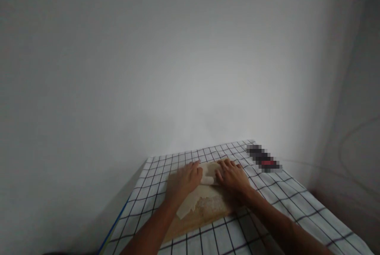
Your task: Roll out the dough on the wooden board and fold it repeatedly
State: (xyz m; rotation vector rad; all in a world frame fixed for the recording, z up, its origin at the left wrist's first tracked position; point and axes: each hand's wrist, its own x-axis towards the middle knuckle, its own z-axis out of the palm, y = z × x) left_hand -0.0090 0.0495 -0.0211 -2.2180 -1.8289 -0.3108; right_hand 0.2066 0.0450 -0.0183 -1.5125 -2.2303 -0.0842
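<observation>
A thin, pale sheet of dough (191, 201) with a ragged near edge lies on a wooden board (182, 229). Across its far part runs a pale roll of dough (208, 180); whether a rolling pin is inside it I cannot see. My left hand (190, 176) is closed over the roll's left end, fingers bent and pointing away from me. At the right end, my right hand (233, 176) presses down on it with curved fingers, the thumb toward the middle. Both palms hide the ends of the roll. White flour (212, 203) dusts the board nearer to me.
Beneath the board is a table with a white cloth (157, 181) checked in dark lines. A dark, pixelated object with a red patch (264, 159) lies at the table's right edge. A pale wall (190, 69) rises behind, and a thin cable (314, 164) hangs on the right.
</observation>
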